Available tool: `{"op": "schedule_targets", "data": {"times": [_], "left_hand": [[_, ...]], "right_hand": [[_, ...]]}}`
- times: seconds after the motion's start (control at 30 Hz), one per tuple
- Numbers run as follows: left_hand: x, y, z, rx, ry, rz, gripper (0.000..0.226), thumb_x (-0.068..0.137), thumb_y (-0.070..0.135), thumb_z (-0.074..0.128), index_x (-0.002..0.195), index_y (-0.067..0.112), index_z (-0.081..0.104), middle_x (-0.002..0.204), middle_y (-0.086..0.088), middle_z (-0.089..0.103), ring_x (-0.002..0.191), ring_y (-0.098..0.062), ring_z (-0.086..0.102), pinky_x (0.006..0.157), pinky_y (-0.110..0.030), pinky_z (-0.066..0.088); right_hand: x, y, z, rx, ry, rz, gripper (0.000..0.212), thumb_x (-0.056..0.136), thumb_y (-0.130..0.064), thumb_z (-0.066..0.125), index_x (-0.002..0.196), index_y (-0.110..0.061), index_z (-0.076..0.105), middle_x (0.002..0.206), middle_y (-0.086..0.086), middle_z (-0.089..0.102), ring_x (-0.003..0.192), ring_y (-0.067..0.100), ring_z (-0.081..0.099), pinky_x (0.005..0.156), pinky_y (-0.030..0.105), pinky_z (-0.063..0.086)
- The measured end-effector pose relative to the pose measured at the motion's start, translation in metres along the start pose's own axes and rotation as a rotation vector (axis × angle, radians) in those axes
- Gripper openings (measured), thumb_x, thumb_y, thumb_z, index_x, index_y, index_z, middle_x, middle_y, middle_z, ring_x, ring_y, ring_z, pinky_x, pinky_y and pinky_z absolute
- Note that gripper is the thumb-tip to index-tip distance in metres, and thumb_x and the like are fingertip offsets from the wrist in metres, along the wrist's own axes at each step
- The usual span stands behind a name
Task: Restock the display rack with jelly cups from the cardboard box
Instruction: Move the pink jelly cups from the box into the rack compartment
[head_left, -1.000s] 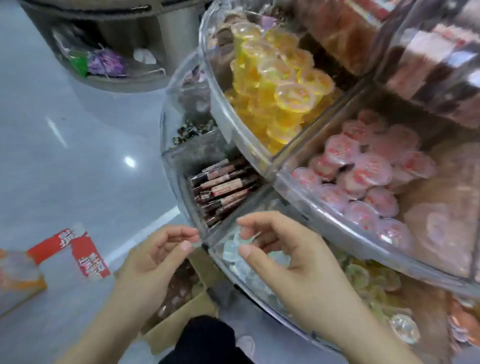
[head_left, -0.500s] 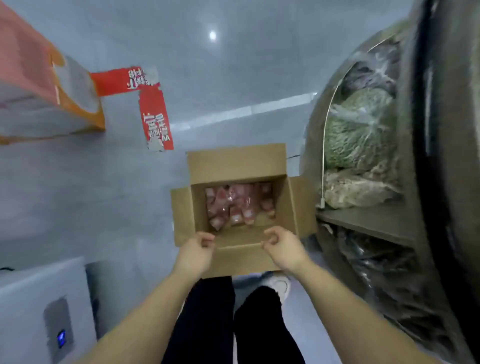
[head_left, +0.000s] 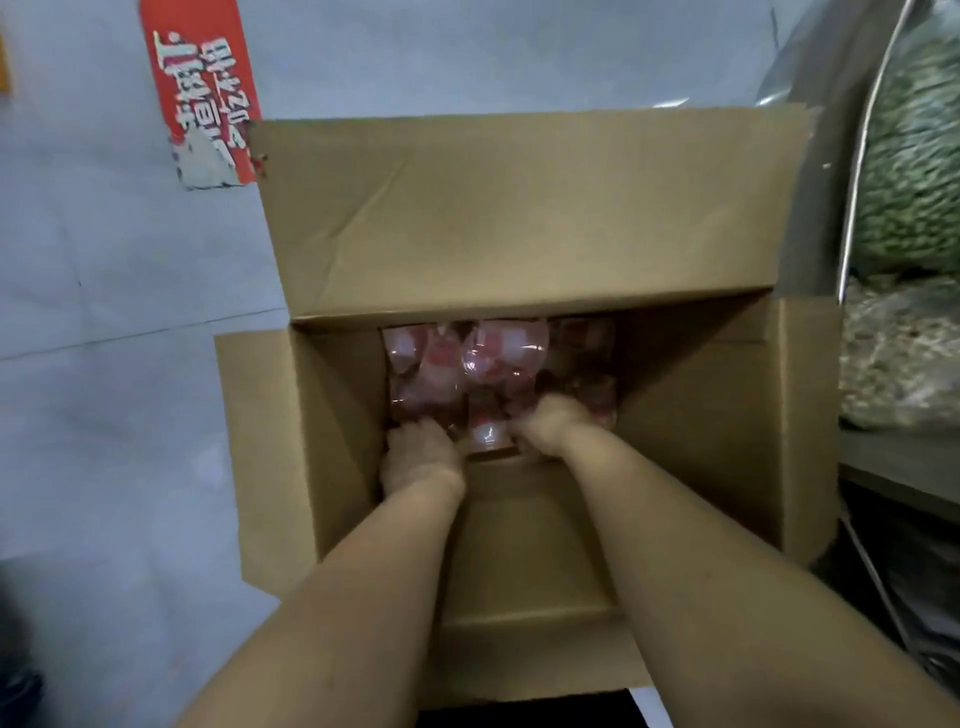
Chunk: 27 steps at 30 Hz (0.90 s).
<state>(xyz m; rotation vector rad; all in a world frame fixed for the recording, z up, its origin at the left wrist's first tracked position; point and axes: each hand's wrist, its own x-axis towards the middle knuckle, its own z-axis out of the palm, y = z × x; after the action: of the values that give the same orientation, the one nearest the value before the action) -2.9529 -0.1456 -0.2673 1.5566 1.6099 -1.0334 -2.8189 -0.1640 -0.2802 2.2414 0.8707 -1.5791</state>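
Reaching deep into the cardboard box (head_left: 519, 218), our left hand (head_left: 415, 452) and right hand (head_left: 550, 421) sit among the jelly cups (head_left: 493, 358); we cannot tell their grip. Overfilled handfuls could spill slippery cups onto the floor (head_left: 130, 415).

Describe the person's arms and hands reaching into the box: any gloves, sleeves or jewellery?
Both forearms are bare right up to the bottom edge of the picture, with no sleeves in view. The left hand and right hand wear no gloves, and no watch or bracelet shows at either wrist. The fingers are too blurred and hidden to check for rings.
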Motion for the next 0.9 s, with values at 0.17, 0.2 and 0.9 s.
{"op": "schedule_targets", "data": {"times": [0.17, 0.2, 0.9], "left_hand": [[0.002, -0.006, 0.001, 0.014, 0.089, 0.095, 0.031, 0.096, 0.022, 0.039, 0.124, 0.009, 0.042, 0.126, -0.015, 0.054, 0.120, -0.031, 0.040, 0.094, -0.034, 0.037], [-0.006, -0.006, -0.005, -0.036, 0.087, 0.102, 0.037, 0.092, 0.033, 0.046, 0.121, 0.011, 0.044, 0.123, -0.015, 0.056, 0.118, -0.032, 0.041, 0.093, -0.034, 0.037], [-0.596, 0.015, -0.331, -0.697, 0.555, 1.218, 0.050, 0.063, 0.030, 0.071, 0.110, 0.037, 0.055, 0.105, 0.016, 0.052, 0.101, 0.004, 0.051, 0.087, -0.007, 0.036]], "right_hand": [[-0.003, 0.007, -0.001, 0.015, 0.023, 0.023, 0.044, 0.075, -0.037, 0.071, 0.110, -0.013, 0.062, 0.119, 0.011, 0.063, 0.107, 0.026, 0.061, 0.077, 0.024, 0.043], [-0.013, 0.010, -0.005, 0.066, 0.034, 0.015, 0.043, 0.070, -0.034, 0.073, 0.107, -0.014, 0.063, 0.116, 0.009, 0.065, 0.105, 0.026, 0.062, 0.079, 0.023, 0.046], [-0.677, 0.007, -0.266, 0.995, 0.717, -0.632, 0.044, 0.059, -0.018, 0.077, 0.097, -0.022, 0.057, 0.096, -0.002, 0.062, 0.087, -0.001, 0.059, 0.078, 0.010, 0.043]]}}
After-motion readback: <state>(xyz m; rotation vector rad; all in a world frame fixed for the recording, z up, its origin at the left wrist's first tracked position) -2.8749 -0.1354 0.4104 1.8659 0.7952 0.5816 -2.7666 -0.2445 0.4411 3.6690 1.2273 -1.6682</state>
